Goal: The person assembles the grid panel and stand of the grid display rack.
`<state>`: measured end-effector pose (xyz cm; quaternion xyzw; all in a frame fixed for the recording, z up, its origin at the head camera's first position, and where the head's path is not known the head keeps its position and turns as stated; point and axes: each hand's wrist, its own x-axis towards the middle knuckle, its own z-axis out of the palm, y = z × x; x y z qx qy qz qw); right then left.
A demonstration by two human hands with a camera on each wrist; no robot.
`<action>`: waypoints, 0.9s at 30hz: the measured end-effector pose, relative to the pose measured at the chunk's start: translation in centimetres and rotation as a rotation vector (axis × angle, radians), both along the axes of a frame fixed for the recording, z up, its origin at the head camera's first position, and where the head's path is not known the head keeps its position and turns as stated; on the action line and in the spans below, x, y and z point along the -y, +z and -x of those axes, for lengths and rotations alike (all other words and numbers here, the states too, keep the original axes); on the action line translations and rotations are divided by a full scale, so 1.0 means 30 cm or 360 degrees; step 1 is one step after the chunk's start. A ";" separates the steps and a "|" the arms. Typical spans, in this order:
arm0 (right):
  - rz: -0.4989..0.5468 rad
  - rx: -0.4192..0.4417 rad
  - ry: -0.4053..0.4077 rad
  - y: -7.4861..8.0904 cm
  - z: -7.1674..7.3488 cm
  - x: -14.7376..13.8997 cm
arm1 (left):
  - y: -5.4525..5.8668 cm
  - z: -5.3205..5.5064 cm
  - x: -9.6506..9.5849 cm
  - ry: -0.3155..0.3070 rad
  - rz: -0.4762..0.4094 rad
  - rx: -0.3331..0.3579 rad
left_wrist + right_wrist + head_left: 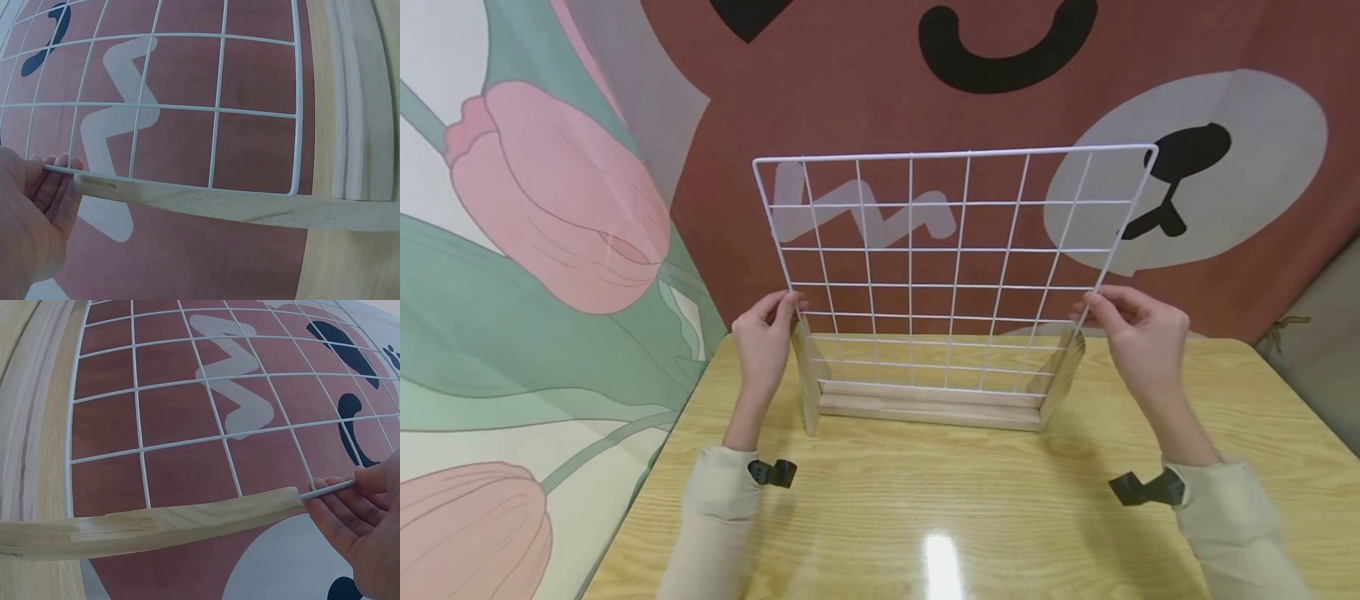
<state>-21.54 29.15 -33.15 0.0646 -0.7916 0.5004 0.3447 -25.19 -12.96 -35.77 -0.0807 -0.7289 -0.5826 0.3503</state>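
Note:
A white wire grid panel (938,250) stands upright between the two side posts of a wooden stand (928,410). My left hand (765,337) pinches the panel's left edge wire just above the top of the left post (806,379). On the opposite side my right hand (1142,342) pinches the right edge wire, just above the right post (1062,379). In the left wrist view the thumb and fingers of the left hand (37,212) meet at the wire near the post's end. The right wrist view shows the right hand (362,519) likewise on the wire.
The stand rests on a light wood-grain table (880,500) near its back edge. Behind hangs a red printed cloth (850,83) with cartoon shapes. At the left is another cloth (565,350) with pink tulips. Each wrist carries a dark strap mount (772,473).

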 end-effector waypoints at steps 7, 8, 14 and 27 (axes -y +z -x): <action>0.0006 0.0016 -0.0011 -0.012 -0.007 -0.002 | -0.003 -0.005 -0.008 0.0017 -0.0006 -0.0004; 0.0012 0.0022 -0.0014 -0.013 -0.008 -0.003 | -0.003 -0.005 -0.009 0.0025 -0.0004 -0.0002; 0.0049 0.0027 0.0003 -0.021 -0.009 -0.002 | -0.005 -0.011 -0.016 0.0054 -0.0017 0.0004; 0.0142 0.0029 0.0050 -0.036 -0.009 -0.005 | -0.013 -0.022 -0.037 0.0086 -0.0118 0.0006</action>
